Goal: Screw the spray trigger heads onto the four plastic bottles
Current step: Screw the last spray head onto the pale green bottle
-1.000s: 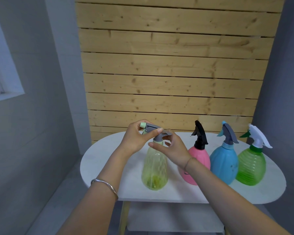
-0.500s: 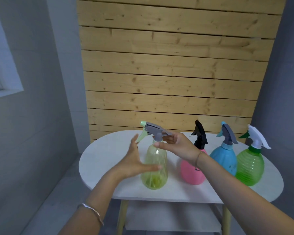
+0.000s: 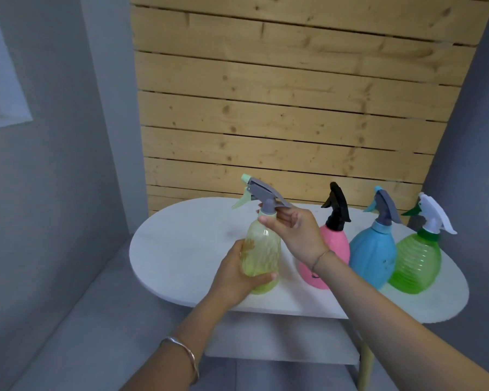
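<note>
A yellow-green bottle (image 3: 261,249) stands upright near the left front of the white table (image 3: 181,249), with a grey trigger head (image 3: 261,193) on its neck. My left hand (image 3: 235,277) wraps around the bottle's lower body. My right hand (image 3: 294,230) pinches the pale collar under the grey head. To the right stand a pink bottle (image 3: 336,249) with a black head (image 3: 336,206), a blue bottle (image 3: 374,255) with a grey head (image 3: 384,206), and a green bottle (image 3: 415,263) with a white head (image 3: 435,215).
The oval table has a lower shelf (image 3: 280,342) and a pale wooden leg (image 3: 366,365). A wooden slat wall (image 3: 280,108) rises directly behind it. Grey walls close in on both sides, and grey floor (image 3: 82,334) lies at the left.
My left hand dropped from the trigger head to the bottle's lower body and closed around it. My right hand stayed at the neck collar.
</note>
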A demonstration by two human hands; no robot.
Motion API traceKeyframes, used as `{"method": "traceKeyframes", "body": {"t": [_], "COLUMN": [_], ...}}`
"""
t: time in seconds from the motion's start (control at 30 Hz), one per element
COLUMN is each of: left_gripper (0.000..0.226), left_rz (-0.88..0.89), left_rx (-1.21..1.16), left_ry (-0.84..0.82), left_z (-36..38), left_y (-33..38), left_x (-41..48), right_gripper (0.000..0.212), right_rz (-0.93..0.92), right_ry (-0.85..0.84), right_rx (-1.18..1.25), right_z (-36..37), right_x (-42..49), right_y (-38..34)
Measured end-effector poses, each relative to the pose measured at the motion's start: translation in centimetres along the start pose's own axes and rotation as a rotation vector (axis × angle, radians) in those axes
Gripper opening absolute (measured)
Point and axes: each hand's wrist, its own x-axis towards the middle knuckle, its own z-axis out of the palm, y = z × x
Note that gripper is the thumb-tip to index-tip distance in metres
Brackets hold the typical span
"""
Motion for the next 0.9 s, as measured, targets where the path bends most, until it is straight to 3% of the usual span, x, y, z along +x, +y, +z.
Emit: {"method": "traceKeyframes", "body": {"t": [0.23, 0.3, 0.4, 0.47, 0.53, 0.63, 0.7, 0.8, 0.9], "left_gripper": [0.074, 0.081, 0.108, 0.105, 0.095, 0.086, 0.082, 0.076, 0.073], "left_rz": [-0.001, 0.028, 0.007, -0.008, 0.016, 0.043, 0.064, 0.098, 0.137], "left_rx": [-0.01, 0.022, 0.166, 0.194, 0.181, 0.033, -0.023, -0.03, -0.015], "left_ry": [-0.034, -0.057, 0.079, 0.173, 0.194, 0.102, 0.011, -0.037, -0.041], "left_z": [0.1, 0.5, 2.1, 2.9, 2.8, 2.3, 2.2, 2.1, 2.5], "left_y": [0.3, 0.7, 1.1, 1.3, 1.3, 1.2, 1.1, 0.9, 1.2], "left_x": [-0.5, -0.8, -1.0, -0.8, -0.3, 0.6, 1.0, 1.5, 1.9], "right_gripper": [0.034, 0.037, 0.037, 0.04, 0.046, 0.052, 0.061, 0.081, 0.096], "right_rz": [0.003, 0.013, 0.023, 0.004, -0.078, -0.37, -0.445, -0.2, 0.05], "right_ry": [0.201, 0.272, 0.301, 0.247, 0.247, 0.421, 0.547, 0.544, 0.31], "right_rx": [-0.1, -0.124, -0.201, -0.245, -0.297, -0.475, -0.539, -0.455, -0.391], "right_z": [1.3, 1.4, 1.6, 1.3, 0.1, -3.5, -5.8, -7.7, -8.4], "right_x": [-1.0, -1.0, -1.1, -1.5, -2.4, -4.4, -5.6, -6.6, -6.4], "right_y": [-0.2, -0.5, -1.1, -1.5, -1.8, -1.7, -0.6, 1.9, 4.1]}}
